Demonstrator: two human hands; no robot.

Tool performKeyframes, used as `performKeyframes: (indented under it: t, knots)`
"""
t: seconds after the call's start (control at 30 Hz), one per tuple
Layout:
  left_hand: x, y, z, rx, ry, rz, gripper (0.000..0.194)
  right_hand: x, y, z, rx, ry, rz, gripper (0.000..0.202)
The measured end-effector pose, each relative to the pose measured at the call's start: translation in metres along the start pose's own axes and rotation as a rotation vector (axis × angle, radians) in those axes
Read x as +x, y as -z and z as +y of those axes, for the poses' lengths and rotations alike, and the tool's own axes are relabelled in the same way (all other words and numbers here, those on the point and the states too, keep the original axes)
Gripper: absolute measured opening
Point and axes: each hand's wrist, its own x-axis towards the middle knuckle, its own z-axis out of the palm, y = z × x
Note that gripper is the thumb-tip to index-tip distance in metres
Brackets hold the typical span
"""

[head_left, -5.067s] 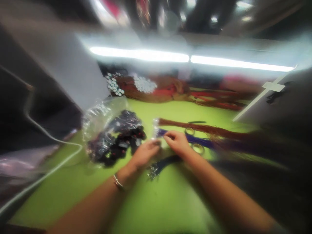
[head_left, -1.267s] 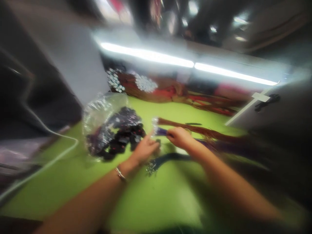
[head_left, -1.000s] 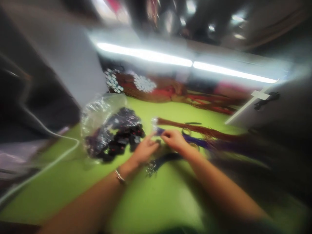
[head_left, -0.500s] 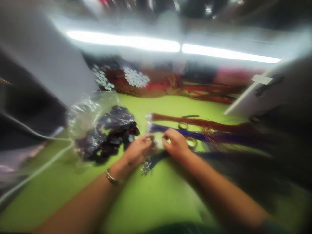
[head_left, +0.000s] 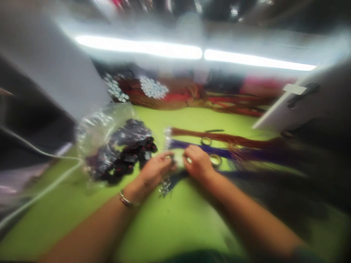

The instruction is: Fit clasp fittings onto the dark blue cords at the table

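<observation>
My left hand is closed, its fingertips pinched on something small and dark that I cannot make out. A short distance to the right, my right hand is curled with thumb and fingers together; what it holds is hidden. Under and beyond the hands lie bundles of thin wires: a brown bundle, a purple bundle and a dark blue bundle. Shiny metal ends show at the left of the blue one. One tape roll lies just right of my right hand, another tape roll behind it.
A clear plastic bag with black parts spilling out lies on the green table at left. More wire bundles lie along the back. A white cable crosses the left side. Lamp tubes hang above.
Both hands stay almost where they were, with only slight finger movement. The things on the table have not moved.
</observation>
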Motion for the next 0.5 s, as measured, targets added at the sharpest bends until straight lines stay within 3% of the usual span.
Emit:
performKeyframes:
  t: [0.17, 0.5]
  knots:
    - [-0.0028, -0.0027, 0.0027, 0.021, 0.003, -0.004, 0.035, 0.0004, 0.0026, 0.0009, -0.126, 0.130, 0.021, 0.019]
    - [-0.0011, 0.0009, 0.0038, 0.040, 0.023, -0.004, 0.032, -0.0044, 0.0020, 0.0072, -0.093, 0.219, 0.041, 0.023]
